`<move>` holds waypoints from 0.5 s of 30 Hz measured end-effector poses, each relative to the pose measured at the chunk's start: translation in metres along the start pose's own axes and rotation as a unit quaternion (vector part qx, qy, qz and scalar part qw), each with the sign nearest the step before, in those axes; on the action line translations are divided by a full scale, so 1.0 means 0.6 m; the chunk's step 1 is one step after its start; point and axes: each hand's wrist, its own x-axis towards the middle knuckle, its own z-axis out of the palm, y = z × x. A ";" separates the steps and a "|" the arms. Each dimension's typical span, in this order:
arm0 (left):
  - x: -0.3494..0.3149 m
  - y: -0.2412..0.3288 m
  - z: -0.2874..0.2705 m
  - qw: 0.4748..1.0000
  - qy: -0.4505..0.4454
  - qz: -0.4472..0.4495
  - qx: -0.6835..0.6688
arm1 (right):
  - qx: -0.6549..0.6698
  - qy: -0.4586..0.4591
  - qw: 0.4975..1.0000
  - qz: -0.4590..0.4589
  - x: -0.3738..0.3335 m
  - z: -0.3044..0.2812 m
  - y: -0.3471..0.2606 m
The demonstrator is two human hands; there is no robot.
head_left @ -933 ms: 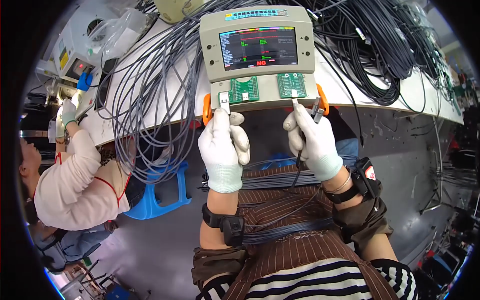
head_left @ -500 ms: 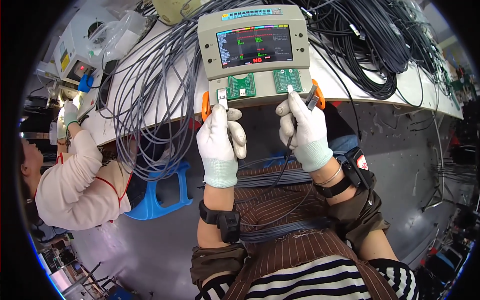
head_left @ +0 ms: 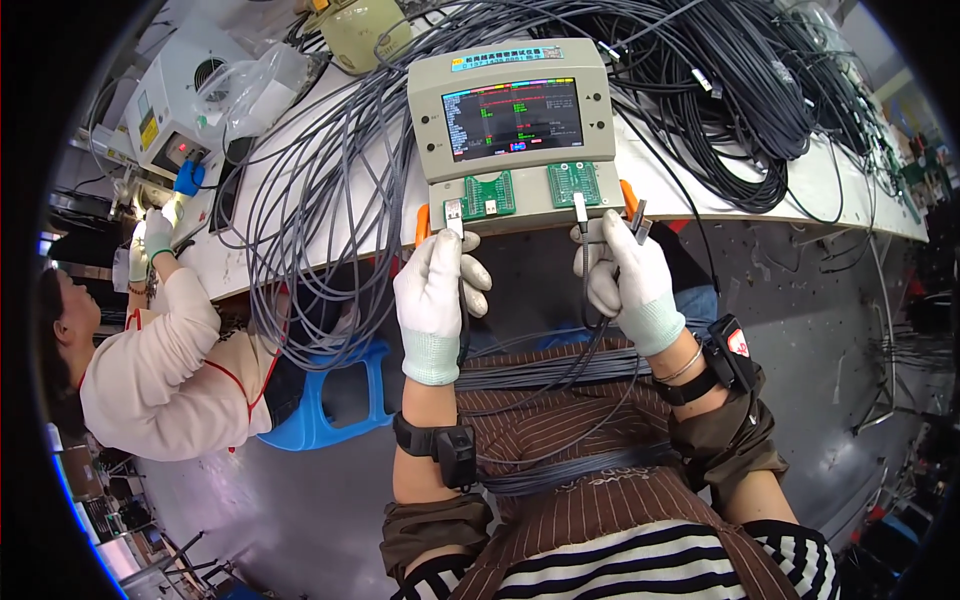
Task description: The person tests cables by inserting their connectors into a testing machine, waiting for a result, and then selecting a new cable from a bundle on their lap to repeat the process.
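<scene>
A beige cable tester [head_left: 520, 180] with a lit screen stands at the table's front edge, bearing two green circuit boards. Gloved in white, my left hand [head_left: 430, 300] is closed, pinching a cable plug [head_left: 455, 222] against a metal socket beside the left board [head_left: 488, 194]. Another cable's plug [head_left: 581, 206] sits in the right board [head_left: 572, 183], its cord hanging down. Just right of that plug, my right hand [head_left: 638, 285], also gloved, is closed around a cable with a dark connector [head_left: 641, 224] jutting past the fingers. Some of its fingertips are hidden.
Loops of grey cable [head_left: 320, 220] spill over the table's front edge at left; black coils [head_left: 730, 120] are heaped at right. A bundle of cables [head_left: 570, 480] lies across my lap. At left, a co-worker [head_left: 170, 360] sits near a blue stool [head_left: 325, 405].
My right hand has come off the plug in the right board and shifted right and down. My left hand stays at its plug. A large red mark on the screen is now a small blue one.
</scene>
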 end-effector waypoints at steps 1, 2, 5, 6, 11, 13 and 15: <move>0.001 0.001 0.001 1.000 0.000 0.002 0.008 | -0.007 0.000 1.000 -0.004 0.002 0.001 0.000; 0.003 0.000 0.002 1.000 0.000 0.002 0.008 | -0.015 0.000 1.000 -0.009 0.004 0.001 0.001; 0.006 -0.006 0.001 1.000 0.003 -0.001 -0.018 | -0.024 -0.002 1.000 -0.015 0.006 0.008 -0.003; 0.006 -0.006 0.001 1.000 0.003 -0.001 -0.018 | -0.025 -0.005 1.000 -0.017 0.005 0.011 -0.005; 0.009 -0.003 0.003 0.999 0.012 -0.020 -0.045 | -0.038 0.034 0.998 -0.030 0.017 0.029 -0.004; 0.010 0.000 0.006 0.997 0.016 -0.031 -0.073 | -0.025 0.043 0.998 -0.032 0.019 0.039 -0.003; 0.012 -0.002 0.006 0.996 0.018 -0.035 -0.075 | 0.001 0.058 0.998 -0.038 0.020 0.047 -0.003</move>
